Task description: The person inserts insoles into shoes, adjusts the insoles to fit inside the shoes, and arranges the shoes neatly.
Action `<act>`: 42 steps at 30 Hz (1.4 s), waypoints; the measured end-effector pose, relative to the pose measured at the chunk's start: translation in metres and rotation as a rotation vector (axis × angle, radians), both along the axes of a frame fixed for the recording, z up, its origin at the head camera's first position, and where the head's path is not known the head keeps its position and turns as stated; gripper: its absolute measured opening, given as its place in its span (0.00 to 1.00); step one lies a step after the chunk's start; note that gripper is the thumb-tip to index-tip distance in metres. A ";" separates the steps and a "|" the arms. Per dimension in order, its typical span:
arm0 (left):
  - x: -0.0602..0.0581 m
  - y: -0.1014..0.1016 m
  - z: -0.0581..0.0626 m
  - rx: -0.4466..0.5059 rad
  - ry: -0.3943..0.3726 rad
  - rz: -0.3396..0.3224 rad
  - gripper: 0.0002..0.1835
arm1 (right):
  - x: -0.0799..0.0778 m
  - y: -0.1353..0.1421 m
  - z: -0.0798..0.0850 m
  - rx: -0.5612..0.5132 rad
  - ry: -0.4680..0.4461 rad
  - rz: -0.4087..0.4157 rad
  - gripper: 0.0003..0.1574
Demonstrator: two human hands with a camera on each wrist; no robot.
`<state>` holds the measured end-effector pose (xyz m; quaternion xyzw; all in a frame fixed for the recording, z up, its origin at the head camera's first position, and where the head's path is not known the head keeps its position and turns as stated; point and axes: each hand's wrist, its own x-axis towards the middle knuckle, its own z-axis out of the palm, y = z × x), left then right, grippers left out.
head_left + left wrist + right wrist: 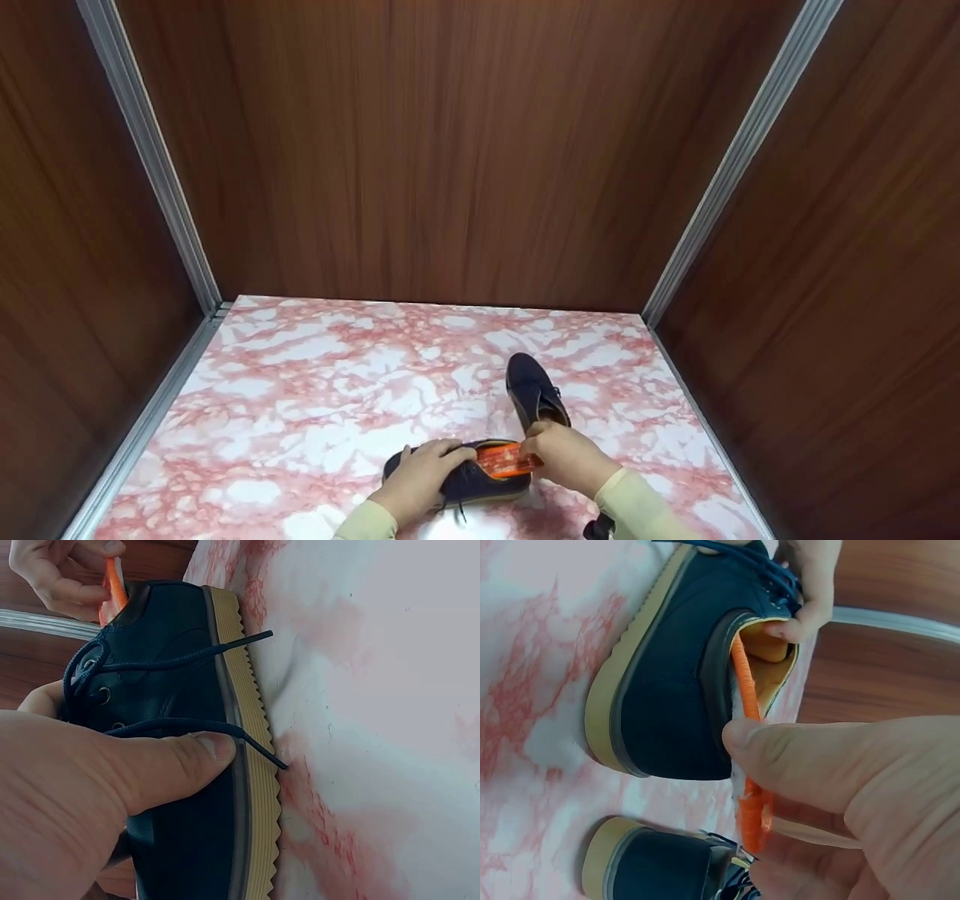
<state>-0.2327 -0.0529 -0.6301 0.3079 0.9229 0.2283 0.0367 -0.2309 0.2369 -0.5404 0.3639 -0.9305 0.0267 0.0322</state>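
A dark navy lace-up shoe (486, 487) with a tan ribbed sole lies in front of me, toe to the left. My left hand (420, 476) grips it over the front, with the thumb on the near side by a loose lace in the left wrist view. My right hand (566, 454) pinches the heel end of an orange insole (499, 460) between thumb and fingers. The insole's front part is inside the shoe opening, and its pale underside shows in the right wrist view. The toe area inside the shoe is hidden.
The matching shoe (527, 384) stands just beyond my right hand, toe pointing away. Both rest on a red-and-white marbled tabletop (300, 405). Brown wood-grain panels (450, 150) with grey metal corner rails (150, 150) enclose the back and sides.
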 end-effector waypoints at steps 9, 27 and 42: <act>-0.001 0.001 0.002 -0.005 -0.005 0.003 0.48 | 0.000 -0.003 -0.003 0.065 0.137 0.037 0.11; 0.000 0.001 0.002 -0.009 -0.011 0.011 0.47 | -0.004 -0.005 -0.011 -0.006 0.072 0.058 0.10; 0.000 0.002 0.001 -0.031 -0.025 0.011 0.48 | -0.005 -0.012 -0.015 -0.032 0.038 0.062 0.11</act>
